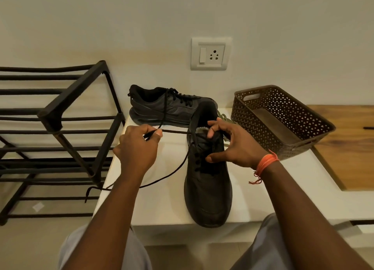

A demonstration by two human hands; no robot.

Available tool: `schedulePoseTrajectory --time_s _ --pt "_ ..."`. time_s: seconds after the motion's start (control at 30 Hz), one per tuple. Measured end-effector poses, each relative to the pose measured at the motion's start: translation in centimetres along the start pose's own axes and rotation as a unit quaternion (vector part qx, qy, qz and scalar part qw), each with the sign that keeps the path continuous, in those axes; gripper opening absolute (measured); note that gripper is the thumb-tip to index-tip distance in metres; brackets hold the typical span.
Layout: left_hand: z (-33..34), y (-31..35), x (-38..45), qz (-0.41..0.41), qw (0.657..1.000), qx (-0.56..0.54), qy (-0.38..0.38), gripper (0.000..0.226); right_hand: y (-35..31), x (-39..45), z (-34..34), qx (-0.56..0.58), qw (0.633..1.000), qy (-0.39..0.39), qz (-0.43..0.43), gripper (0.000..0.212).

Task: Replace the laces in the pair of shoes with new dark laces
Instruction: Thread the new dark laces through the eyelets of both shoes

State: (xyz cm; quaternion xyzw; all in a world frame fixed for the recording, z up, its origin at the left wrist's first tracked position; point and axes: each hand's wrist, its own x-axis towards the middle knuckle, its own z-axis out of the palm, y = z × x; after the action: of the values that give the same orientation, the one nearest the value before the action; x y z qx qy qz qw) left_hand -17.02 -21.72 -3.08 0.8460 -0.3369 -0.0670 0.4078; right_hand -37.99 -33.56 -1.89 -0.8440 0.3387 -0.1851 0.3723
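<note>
The near shoe (208,180) stands on the white bench (162,205), toe toward the person. The left hand (137,148) pinches one dark lace (174,131) between thumb and fingers, drawn taut from the eyelets. The right hand (232,146) grips the shoe's collar — fingers curled over it. The second shoe (162,106) lies behind, beside a brown basket (283,116)

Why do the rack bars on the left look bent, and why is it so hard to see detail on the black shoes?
Head view: the wide-angle lens bows the shoe rack near the edge. Dim, warm, soft light leaves the near shoe and far shoe nearly featureless, with faint shadows. The dark lace pinched by the left hand stays readable against the pale table.
</note>
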Motion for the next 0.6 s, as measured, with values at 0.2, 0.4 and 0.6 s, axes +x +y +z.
schedulePoseTrajectory --time_s 0.2,0.4,0.6 --pt "-1.3 0.8 -1.4 0.015 0.998 0.018 0.059 0.023 -0.2 -0.5 0.4 -0.016 0.999 0.025 0.043 0.092" --pt "-1.2 1.1 -4.2 0.035 0.978 -0.031 -0.203 0.047 -0.3 -1.9 1.0 0.037 0.998 -0.008 0.044 0.094" --pt "-3.1 2.0 -6.5 0.082 0.949 -0.164 -0.257 0.022 -3.3 -4.7 2.6 -0.038 0.987 0.135 0.077 0.08"
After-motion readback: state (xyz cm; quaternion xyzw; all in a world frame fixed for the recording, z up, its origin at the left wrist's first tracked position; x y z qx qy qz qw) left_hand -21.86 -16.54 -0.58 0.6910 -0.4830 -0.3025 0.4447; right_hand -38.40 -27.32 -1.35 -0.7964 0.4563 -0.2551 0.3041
